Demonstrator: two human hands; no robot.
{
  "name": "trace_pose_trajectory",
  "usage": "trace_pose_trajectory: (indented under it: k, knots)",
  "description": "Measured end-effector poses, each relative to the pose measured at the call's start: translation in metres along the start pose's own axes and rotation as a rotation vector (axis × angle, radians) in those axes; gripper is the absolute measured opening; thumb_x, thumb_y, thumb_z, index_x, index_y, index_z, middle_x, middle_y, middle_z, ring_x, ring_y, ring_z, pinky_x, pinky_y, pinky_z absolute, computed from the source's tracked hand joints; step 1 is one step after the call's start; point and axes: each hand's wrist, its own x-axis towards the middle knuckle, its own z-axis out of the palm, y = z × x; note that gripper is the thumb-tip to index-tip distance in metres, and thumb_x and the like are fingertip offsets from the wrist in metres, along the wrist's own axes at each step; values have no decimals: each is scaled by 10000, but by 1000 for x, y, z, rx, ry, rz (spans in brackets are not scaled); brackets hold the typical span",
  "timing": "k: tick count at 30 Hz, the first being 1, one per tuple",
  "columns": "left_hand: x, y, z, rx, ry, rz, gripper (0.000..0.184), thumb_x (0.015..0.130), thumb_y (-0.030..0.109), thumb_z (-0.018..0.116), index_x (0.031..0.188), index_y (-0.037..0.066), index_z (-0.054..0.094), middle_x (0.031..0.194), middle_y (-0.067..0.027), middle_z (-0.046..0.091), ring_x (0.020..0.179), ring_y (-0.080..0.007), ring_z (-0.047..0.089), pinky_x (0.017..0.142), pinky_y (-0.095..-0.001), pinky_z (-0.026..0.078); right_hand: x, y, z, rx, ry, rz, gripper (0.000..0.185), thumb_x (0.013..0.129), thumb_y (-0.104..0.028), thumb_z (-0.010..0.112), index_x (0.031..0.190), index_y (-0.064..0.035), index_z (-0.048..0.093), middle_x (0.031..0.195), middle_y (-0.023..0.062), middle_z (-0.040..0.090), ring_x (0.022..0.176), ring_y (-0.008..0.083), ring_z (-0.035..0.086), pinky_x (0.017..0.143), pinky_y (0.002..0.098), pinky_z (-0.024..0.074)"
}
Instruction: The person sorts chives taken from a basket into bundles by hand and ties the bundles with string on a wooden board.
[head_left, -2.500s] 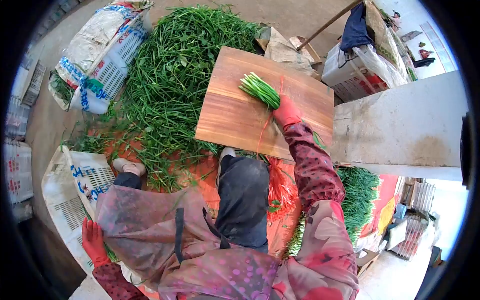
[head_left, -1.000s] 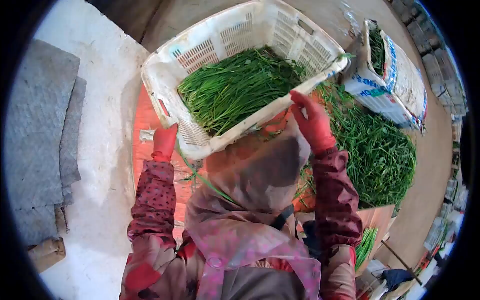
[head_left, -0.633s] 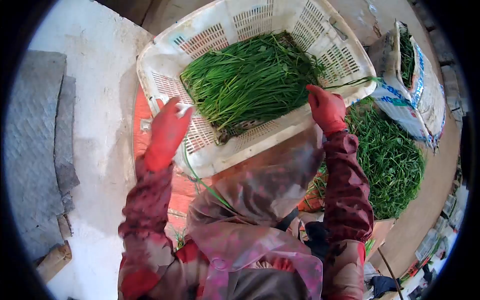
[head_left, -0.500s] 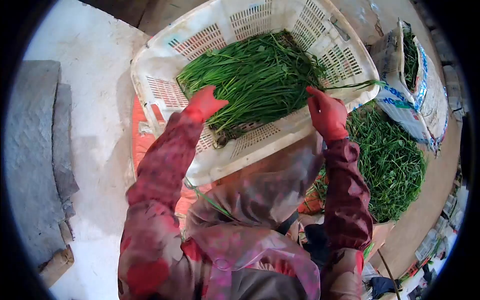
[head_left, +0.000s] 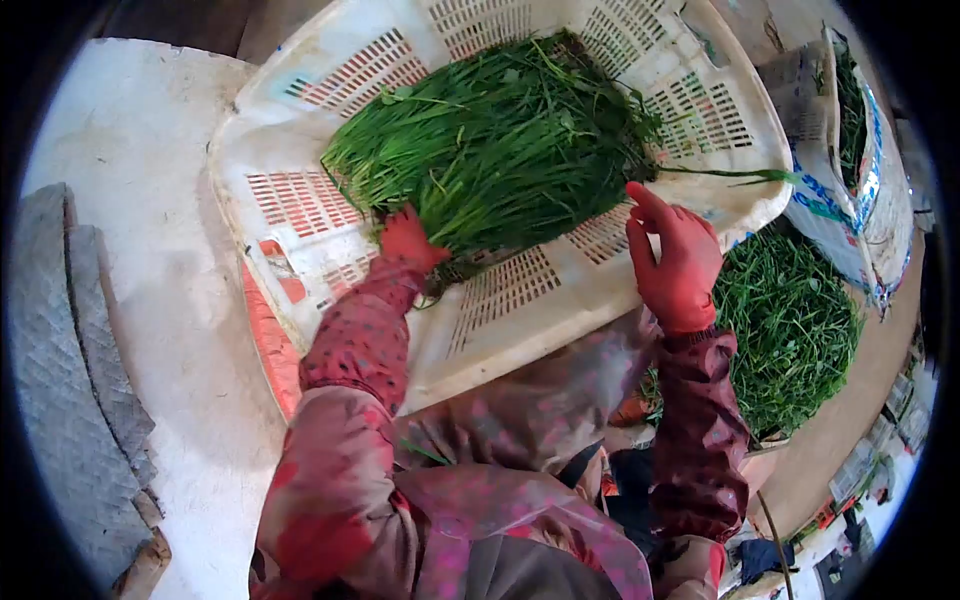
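Long green leafy stalks (head_left: 490, 150) lie in a thick layer inside a white plastic basket (head_left: 500, 345) with slotted walls. My left hand (head_left: 408, 240), in a red glove, reaches into the basket and touches the near left edge of the stalks. Its thumb and fingers look apart, though the fingertips are partly hidden against the greens. Over the basket's right near rim is my right hand (head_left: 678, 255), also red-gloved. It holds nothing, with thumb and forefinger apart. One loose stalk (head_left: 730, 175) hangs across the right rim.
A heap of loose greens (head_left: 785, 335) lies right of the basket. Behind it stands a white woven sack (head_left: 835, 225) with greens inside. Something red (head_left: 270, 340) shows under the basket's left side. Grey woven sheets (head_left: 75, 390) lie at far left on the pale surface (head_left: 185, 260).
My left hand has moved down against the stalks' near edge. My right hand has drawn slightly away from the stalks, its fingers spreading. The basket appears nearer and lower left in view.
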Motion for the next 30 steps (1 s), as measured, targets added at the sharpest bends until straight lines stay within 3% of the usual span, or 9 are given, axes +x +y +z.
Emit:
trace_pose_trajectory:
  k: [4,11,15,19,21,25,27,28,30]
  knots:
    - [-6,18,22,256,68,-116,1285,560,627,774,1442,-50,131,1432,-235,304,1327,-393,293,1041,-512,305,1,0,1,3,22,-16,338,808,-162,642,1144,-167,611,822,35,663,783,248,628,785,374,464]
    - [17,6,36,276,138,-89,1284,552,616,782,1439,-50,134,1368,-213,368,1310,-373,320,1084,-524,223,5,0,0,-3,0,-10,348,802,-138,646,1147,-151,608,833,28,666,756,233,632,765,355,474]
    - [24,-8,20,287,164,49,1179,580,554,793,1413,-49,216,1255,-206,494,1211,-334,446,1068,-518,257,3,-1,0,21,9,-18,349,799,-132,644,1146,-147,609,840,31,666,749,222,631,762,350,474]
    - [40,-13,49,172,169,26,956,545,482,823,1268,-13,441,971,-130,646,925,-280,632,952,-451,399,4,-1,-1,41,12,-9,334,799,-129,640,1131,-147,613,833,25,666,754,225,631,763,360,473]
    - [40,-5,45,45,-78,-38,740,581,431,807,1134,3,565,970,-156,661,958,-303,635,898,-427,456,5,0,1,27,29,-25,326,800,-131,638,1125,-145,615,831,26,665,757,232,631,758,366,471]
    - [14,10,42,-256,-96,-62,597,617,418,776,1039,21,633,981,-169,673,964,-314,641,862,-410,487,4,-2,-1,3,-4,1,308,805,-142,631,1112,-138,620,824,33,664,771,250,628,753,378,466]
    - [18,11,35,-437,-386,227,549,667,393,748,1055,19,643,1039,-159,675,948,-317,650,848,-408,497,3,-2,-2,5,-4,12,306,806,-146,629,1112,-138,621,822,34,664,773,253,627,753,379,466]
    - [23,7,39,-441,-384,233,549,667,393,748,1055,19,643,1039,-159,675,948,-317,650,848,-408,497,2,-2,-1,16,-4,16,305,807,-150,627,1112,-139,621,821,35,664,774,256,627,754,380,466]
    - [35,3,42,-866,-704,357,530,721,336,734,1143,34,627,1061,-145,673,912,-271,658,807,-406,520,0,0,-1,-4,5,0,305,808,-153,627,1112,-141,620,815,35,662,769,256,625,752,383,467]
